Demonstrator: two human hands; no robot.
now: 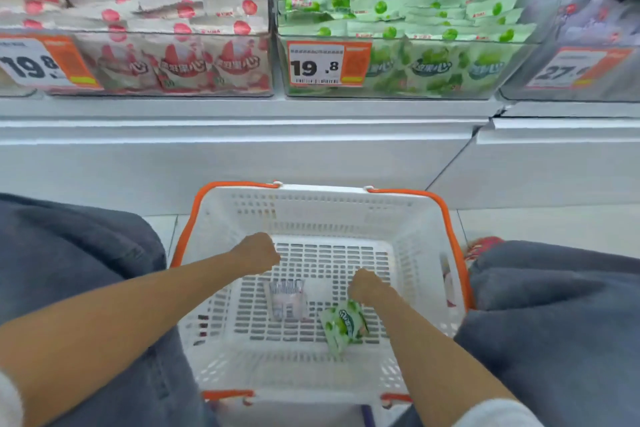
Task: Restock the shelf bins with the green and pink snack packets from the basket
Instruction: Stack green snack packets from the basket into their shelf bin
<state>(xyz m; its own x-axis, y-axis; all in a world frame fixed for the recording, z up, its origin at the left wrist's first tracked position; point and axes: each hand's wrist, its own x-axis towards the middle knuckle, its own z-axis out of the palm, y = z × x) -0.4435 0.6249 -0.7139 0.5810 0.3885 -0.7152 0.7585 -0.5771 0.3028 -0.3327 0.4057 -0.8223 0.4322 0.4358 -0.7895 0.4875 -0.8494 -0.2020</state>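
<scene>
A white basket (420,229) with orange handles stands on the floor between my knees. Both my hands reach down into it. My left hand (258,253) hangs over the basket's left side, its fingers bent down out of sight and nothing visible in it. A pink packet (287,298) stands a little below and right of it, apart from it. My right hand (367,288) grips the upper end of a tilted green packet (343,324) under my wrist. On the shelf above are the pink bin (173,62) and the green bin (415,66), both piled with packets.
Another pink packet (448,284) leans against the basket's right wall. A third bin (581,69) with purple packets sits at the far right of the shelf. The white shelf front (242,149) rises just behind the basket. My knees in grey trousers (76,270) flank it.
</scene>
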